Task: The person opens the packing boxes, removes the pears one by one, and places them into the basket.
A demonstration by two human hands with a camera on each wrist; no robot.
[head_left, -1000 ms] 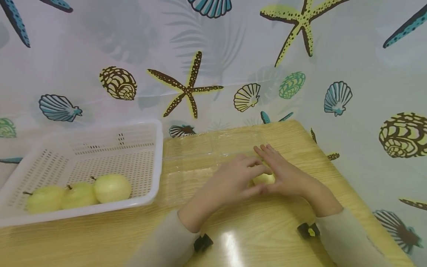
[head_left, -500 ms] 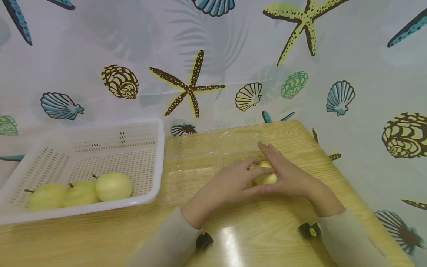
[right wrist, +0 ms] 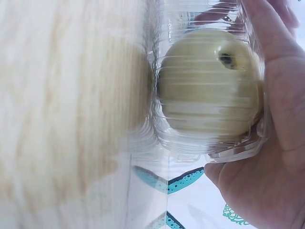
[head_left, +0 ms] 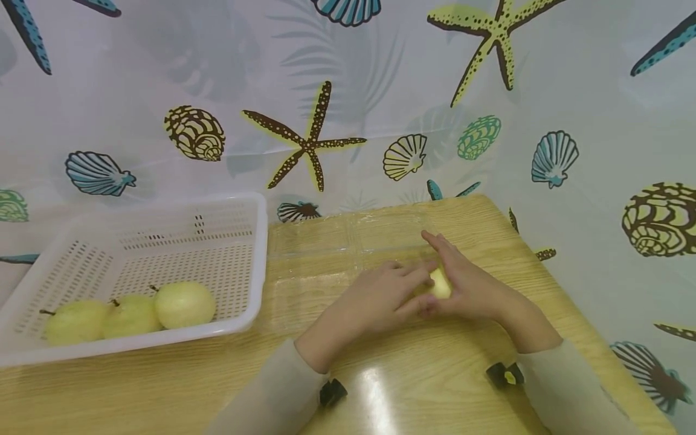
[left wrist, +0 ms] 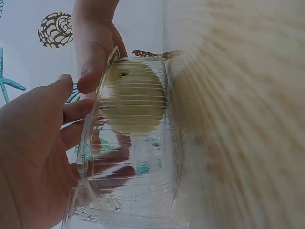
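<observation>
A pale yellow pear [head_left: 440, 285] sits inside a clear ribbed plastic box [head_left: 310, 277], at its right end. In the head view my left hand [head_left: 375, 299] reaches over the box from the left, and its fingers partly cover the pear. Through the plastic in the left wrist view, those fingers extend beside the pear [left wrist: 136, 98]. My right hand [head_left: 470, 287] lies along the box's right side with fingers extended, and the two thumbs meet in front of it. The right wrist view shows the right palm [right wrist: 286, 124] against the rim, close by the pear [right wrist: 209, 83].
A white perforated basket [head_left: 252, 308] stands at the left of the wooden table [head_left: 348, 393], with three more pears [head_left: 185, 305] along its front wall. A curtain [head_left: 228, 72] printed with shells and starfish hangs behind and to the right.
My left fingers have shifted slightly left and lowered over the pear, covering its left part, and its right part now shows. The right hand has stayed nearly in place.
</observation>
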